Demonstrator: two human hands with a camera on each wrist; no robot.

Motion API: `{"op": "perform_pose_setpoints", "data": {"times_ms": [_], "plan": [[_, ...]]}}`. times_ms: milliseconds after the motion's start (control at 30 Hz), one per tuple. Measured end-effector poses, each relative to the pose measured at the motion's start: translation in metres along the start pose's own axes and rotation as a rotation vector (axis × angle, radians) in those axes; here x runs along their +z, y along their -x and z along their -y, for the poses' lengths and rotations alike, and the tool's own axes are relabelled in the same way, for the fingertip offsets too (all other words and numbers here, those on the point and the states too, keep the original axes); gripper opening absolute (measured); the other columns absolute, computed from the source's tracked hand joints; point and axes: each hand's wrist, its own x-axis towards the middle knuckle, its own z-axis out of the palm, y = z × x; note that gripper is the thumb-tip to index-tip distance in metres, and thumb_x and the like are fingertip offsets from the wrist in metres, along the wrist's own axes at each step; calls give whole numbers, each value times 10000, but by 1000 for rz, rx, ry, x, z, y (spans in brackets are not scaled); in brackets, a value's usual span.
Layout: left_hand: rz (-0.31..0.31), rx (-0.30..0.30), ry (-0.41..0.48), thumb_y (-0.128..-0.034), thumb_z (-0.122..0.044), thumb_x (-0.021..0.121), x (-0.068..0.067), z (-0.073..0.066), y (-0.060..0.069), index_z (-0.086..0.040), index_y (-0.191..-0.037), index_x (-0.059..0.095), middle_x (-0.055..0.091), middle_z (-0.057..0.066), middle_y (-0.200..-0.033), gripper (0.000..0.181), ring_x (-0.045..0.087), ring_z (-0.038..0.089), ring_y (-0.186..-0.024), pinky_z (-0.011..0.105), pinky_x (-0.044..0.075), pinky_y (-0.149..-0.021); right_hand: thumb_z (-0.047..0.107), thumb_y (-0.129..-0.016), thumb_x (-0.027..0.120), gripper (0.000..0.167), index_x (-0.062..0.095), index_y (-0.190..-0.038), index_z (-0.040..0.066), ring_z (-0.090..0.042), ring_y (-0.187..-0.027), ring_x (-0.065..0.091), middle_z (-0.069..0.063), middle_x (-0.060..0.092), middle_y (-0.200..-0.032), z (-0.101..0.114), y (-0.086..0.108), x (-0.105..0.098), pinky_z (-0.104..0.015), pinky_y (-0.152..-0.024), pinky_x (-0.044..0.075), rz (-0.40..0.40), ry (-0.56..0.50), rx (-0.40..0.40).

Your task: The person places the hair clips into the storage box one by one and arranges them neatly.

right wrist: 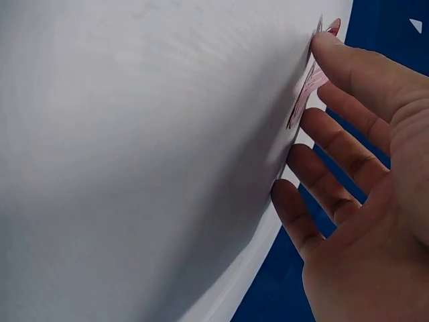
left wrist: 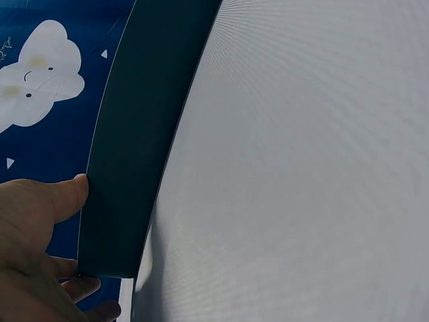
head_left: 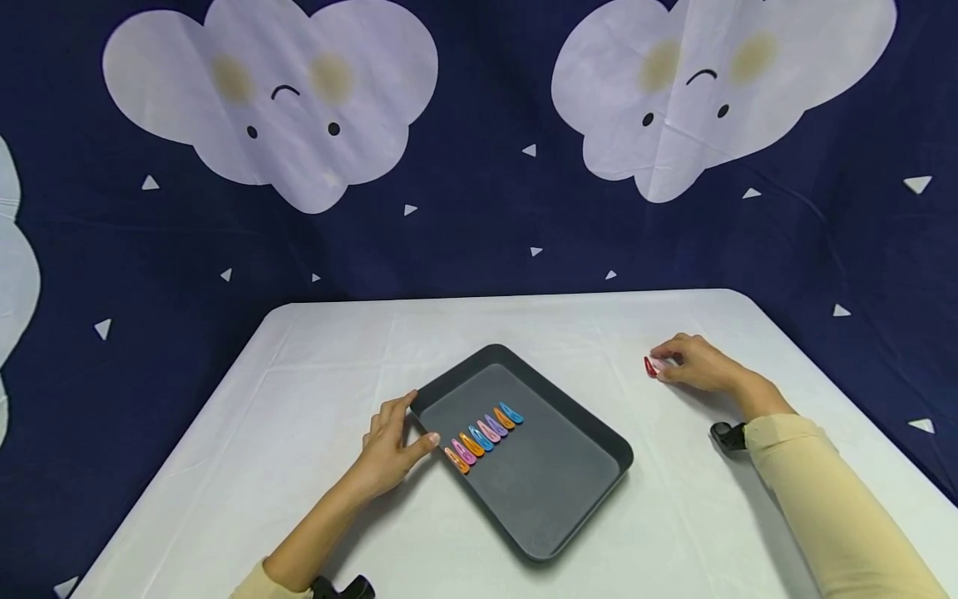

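A dark grey baking tray (head_left: pixel 554 466) lies angled on the white table. Inside, a slanting row of several colourful snap hair clips (head_left: pixel 481 437) runs from its left side toward the middle. My left hand (head_left: pixel 389 445) grips the tray's left corner, its thumb on the rim and fingers around the outside. At the right, my right hand (head_left: pixel 696 363) is down at the tabletop, thumb and index finger apart around a red hair clip (head_left: pixel 649 367) and something pale pink (right wrist: pixel 308 87). The thumb tip appears to touch the red clip; the fingers partly cover the pink thing.
The white table (head_left: pixel 337 358) reaches back to a dark blue cloth (head_left: pixel 479 233) with cloud and triangle prints. A black wrist camera mount (head_left: pixel 728 437) sits by the right sleeve, another (head_left: pixel 344 587) by the left one.
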Motion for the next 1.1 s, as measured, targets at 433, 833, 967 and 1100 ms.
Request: {"op": "perform_pose_setpoints", "data": {"times_ms": [433,833,967,1100], "plan": [[0,8,4,-868,-334,658,0,0,0,-64,-1473,276,350,161,-1432,765,333,308,-1216,516,239,-938,420,-770,743,602,618,-1228,51,-283,-991,443,-174,569,-1141,2,-5,0,-395,-811,355,43,24,54],[-6,0,3,-866,-333,662,1,1,-1,-68,-1473,279,354,161,-1429,765,337,310,-1219,522,241,-940,414,-735,768,602,639,-1202,57,-315,-1008,459,-192,573,-1141,3,-10,6,-477,-856,370,15,61,38],[-9,-1,4,-864,-336,664,1,0,-1,-70,-1473,282,356,159,-1429,766,336,309,-1227,519,243,-942,399,-746,763,592,634,-1209,54,-303,-1026,449,-179,566,-1174,5,-10,5,-486,-872,366,26,53,62],[-9,-2,3,-865,-337,663,1,0,-1,-69,-1472,283,358,161,-1430,765,336,308,-1228,514,244,-938,399,-749,762,581,638,-1198,53,-299,-1034,448,-170,569,-1184,5,-10,5,-485,-877,366,28,43,70]]}}
